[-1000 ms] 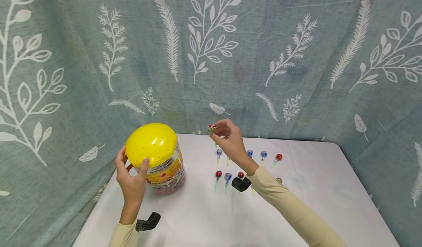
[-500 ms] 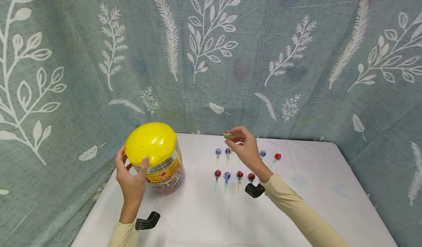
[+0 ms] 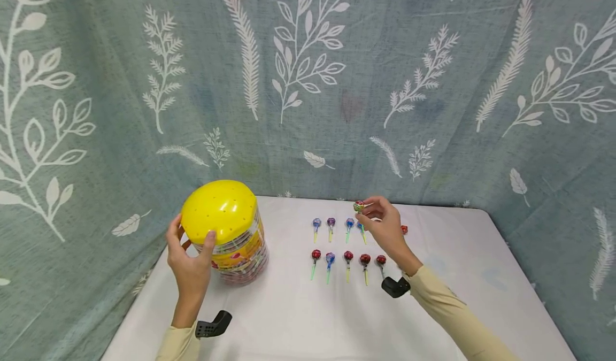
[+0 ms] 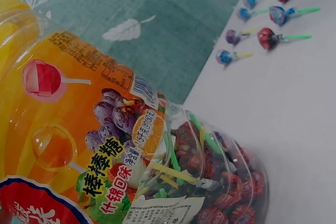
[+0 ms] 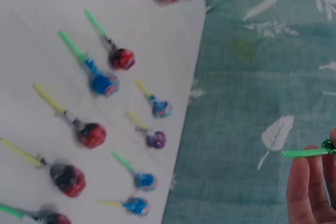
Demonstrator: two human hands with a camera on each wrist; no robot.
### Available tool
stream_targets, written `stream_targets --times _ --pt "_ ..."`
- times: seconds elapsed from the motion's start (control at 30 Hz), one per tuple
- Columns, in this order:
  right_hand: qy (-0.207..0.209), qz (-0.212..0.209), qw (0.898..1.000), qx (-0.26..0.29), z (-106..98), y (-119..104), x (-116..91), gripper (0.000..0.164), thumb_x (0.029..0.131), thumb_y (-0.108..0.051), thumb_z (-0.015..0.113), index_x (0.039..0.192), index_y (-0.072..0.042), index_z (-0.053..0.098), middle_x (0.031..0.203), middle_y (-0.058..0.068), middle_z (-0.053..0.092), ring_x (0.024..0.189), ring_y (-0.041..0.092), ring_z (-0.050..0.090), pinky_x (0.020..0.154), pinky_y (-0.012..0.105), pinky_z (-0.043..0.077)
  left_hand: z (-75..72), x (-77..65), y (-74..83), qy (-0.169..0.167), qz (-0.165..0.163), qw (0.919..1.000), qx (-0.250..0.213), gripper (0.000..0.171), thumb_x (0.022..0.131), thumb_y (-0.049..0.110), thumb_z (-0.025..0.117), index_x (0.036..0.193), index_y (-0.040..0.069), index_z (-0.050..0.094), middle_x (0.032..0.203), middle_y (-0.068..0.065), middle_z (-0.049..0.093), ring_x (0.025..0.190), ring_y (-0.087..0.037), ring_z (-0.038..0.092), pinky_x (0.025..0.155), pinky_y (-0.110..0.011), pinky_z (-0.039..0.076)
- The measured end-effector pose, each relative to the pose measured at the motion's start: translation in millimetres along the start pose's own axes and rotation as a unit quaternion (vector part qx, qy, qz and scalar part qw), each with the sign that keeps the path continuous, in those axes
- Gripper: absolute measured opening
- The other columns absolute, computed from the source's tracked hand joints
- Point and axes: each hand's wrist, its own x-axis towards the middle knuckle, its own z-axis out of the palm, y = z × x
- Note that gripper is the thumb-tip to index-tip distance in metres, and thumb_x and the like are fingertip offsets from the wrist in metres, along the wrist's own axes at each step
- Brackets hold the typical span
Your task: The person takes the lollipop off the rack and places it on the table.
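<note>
My left hand (image 3: pixel 190 267) holds a clear plastic jar (image 3: pixel 240 259) by its yellow lid (image 3: pixel 221 208), thumb on the near side and fingers round the left. In the left wrist view the jar (image 4: pixel 63 129) has an orange label and wrapped lollipops inside. Between its thumb and fingers, my right hand (image 3: pixel 387 230) pinches a lollipop (image 3: pixel 359 206) in a red and green wrapper, above the far part of the table. Its green stick (image 5: pixel 304 153) shows in the right wrist view. Below it lie a back row with a purple lollipop (image 3: pixel 331 222) and a front row with a red lollipop (image 3: pixel 348 255).
A white cloth covers the table (image 3: pixel 289 318). Behind it hangs a green-grey leaf-patterned curtain (image 3: pixel 356 109). One red lollipop (image 3: pixel 404 229) shows just right of my right hand, partly hidden. A black camera sits on each wrist.
My right hand has moved right and somewhat lower with the lollipop, passing over the back row and uncovering lollipops on its left. The left hand and jar stay in place.
</note>
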Motion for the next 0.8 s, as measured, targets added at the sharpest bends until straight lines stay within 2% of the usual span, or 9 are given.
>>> stream_targets --times 0.13,0.27,0.43,0.57,0.63,0.8 --pt "0.013 0.011 1.0 -0.012 -10.4 9.9 -4.0 0.031 0.084 0.003 0.066 0.112 0.008 0.054 0.094 0.025 0.06 0.081 0.04 0.06 0.063 0.04 0.054 -0.7 -0.4 15.0 0.0 0.001 1.0 -0.007 0.069 0.08 0.014 0.067 0.142 0.008 0.038 0.139 -0.006 0.045 0.124 -0.018 0.04 0.092 -0.025 0.033" --pt "0.026 0.023 0.999 -0.018 -23.0 36.9 -5.6 0.031 0.084 0.001 0.068 0.111 0.006 0.055 0.093 0.024 0.062 0.078 0.034 0.061 0.06 0.038 0.054 -2.3 -0.3 25.2 -0.005 -0.004 1.0 -0.006 0.068 0.081 0.014 0.067 0.141 0.004 0.037 0.139 -0.01 0.045 0.124 -0.019 0.04 0.091 -0.026 0.033" --pt "0.048 0.042 0.996 -0.056 -46.8 80.7 -10.3 0.031 0.083 -0.004 0.07 0.11 0.001 0.055 0.09 0.018 0.062 0.071 0.019 0.061 0.057 0.032 0.054 -2.2 -1.2 11.4 -0.012 -0.011 0.9999 0.002 0.071 0.08 0.014 0.069 0.143 0.015 0.037 0.14 0.0 0.044 0.126 -0.017 0.039 0.091 -0.025 0.033" --pt "0.057 0.078 0.991 -0.093 -66.6 105.8 -15.6 0.03 0.083 -0.005 0.07 0.11 -0.001 0.056 0.09 0.017 0.063 0.071 0.019 0.062 0.057 0.032 0.054 -2.6 -1.5 1.0 -0.02 -0.009 0.9998 0.004 0.073 0.079 0.015 0.07 0.144 0.02 0.036 0.141 0.004 0.043 0.126 -0.019 0.038 0.09 -0.025 0.033" --pt "0.056 0.092 0.988 -0.113 -74.5 118.5 -17.9 0.031 0.084 -0.006 0.07 0.11 -0.001 0.055 0.09 0.017 0.063 0.072 0.02 0.062 0.058 0.033 0.054 -2.8 -1.6 0.6 -0.02 -0.007 0.9998 0.004 0.073 0.079 0.015 0.07 0.144 0.019 0.036 0.14 0.003 0.043 0.126 -0.018 0.038 0.09 -0.025 0.033" --pt "0.059 0.122 0.98 -0.144 -87.6 147.2 -21.0 0.031 0.085 -0.007 0.069 0.111 0.001 0.054 0.09 0.018 0.063 0.074 0.03 0.063 0.059 0.04 0.054 -3.1 -1.4 26.7 -0.016 -0.009 0.9998 0.003 0.069 0.081 0.012 0.067 0.142 0.004 0.036 0.14 -0.009 0.044 0.126 -0.019 0.038 0.09 -0.024 0.032"
